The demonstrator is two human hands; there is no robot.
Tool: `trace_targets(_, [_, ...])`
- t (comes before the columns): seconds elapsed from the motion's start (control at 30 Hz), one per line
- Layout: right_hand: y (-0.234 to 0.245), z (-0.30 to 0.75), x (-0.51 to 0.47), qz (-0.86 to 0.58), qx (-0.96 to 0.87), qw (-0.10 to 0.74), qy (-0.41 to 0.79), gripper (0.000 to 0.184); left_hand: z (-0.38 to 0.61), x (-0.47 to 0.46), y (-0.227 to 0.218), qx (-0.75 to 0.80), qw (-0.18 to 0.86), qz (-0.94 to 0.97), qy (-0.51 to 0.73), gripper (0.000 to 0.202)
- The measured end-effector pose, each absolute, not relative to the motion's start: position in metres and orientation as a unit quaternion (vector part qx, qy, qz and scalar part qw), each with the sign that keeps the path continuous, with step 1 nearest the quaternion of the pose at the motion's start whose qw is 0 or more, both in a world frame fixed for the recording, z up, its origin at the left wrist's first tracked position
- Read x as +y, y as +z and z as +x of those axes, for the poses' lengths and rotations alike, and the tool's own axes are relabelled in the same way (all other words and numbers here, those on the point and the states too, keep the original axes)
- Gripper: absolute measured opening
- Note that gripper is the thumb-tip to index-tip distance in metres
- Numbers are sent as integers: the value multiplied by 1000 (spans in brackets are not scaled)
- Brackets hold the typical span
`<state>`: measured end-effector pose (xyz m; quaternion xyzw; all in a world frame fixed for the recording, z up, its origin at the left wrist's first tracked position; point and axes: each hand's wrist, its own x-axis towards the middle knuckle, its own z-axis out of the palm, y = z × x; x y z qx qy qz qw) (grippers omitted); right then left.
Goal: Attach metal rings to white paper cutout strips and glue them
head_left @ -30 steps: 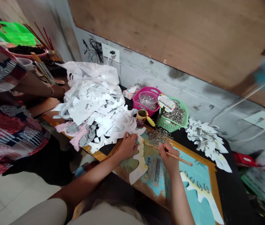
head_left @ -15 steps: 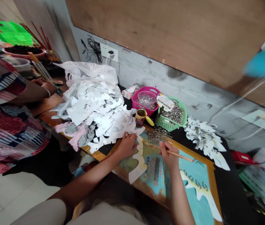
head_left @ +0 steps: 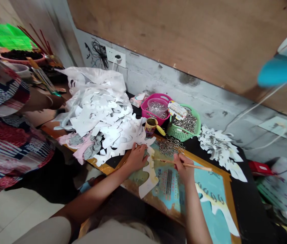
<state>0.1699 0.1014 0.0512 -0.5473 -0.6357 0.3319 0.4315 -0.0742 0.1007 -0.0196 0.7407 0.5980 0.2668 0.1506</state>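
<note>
My left hand (head_left: 137, 157) lies with fingers spread flat on a white cut-out paper strip (head_left: 150, 173), pressing it onto a printed board (head_left: 209, 184) with an orange frame. My right hand (head_left: 183, 166) is closed round a thin wooden stick (head_left: 184, 164), whose tip points left toward the strip's edge. A loose heap of metal rings (head_left: 170, 145) lies just beyond both hands. A small pot with a yellow spoon (head_left: 151, 125) stands beside the rings.
A big pile of white paper cut-outs (head_left: 102, 117) fills the left. A pink basket (head_left: 156, 108) and a green basket (head_left: 185, 126) hold rings. More cut-outs (head_left: 219, 149) lie at right. A person in a patterned sleeve (head_left: 6, 112) works at far left.
My right hand has tilted the stick a little flatter. The other person's hand at far left has drawn back. My left hand stays on the strip.
</note>
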Motion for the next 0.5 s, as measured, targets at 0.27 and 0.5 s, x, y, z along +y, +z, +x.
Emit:
trace_targets(0.27, [58,172,101,-548,-636,416,349,51,-74,101,-19,597,148,741,271,38])
trace_targets(0.5, [63,215,73,-548,-531,524,379,45,-75,101,-21,595,138,742,278,42])
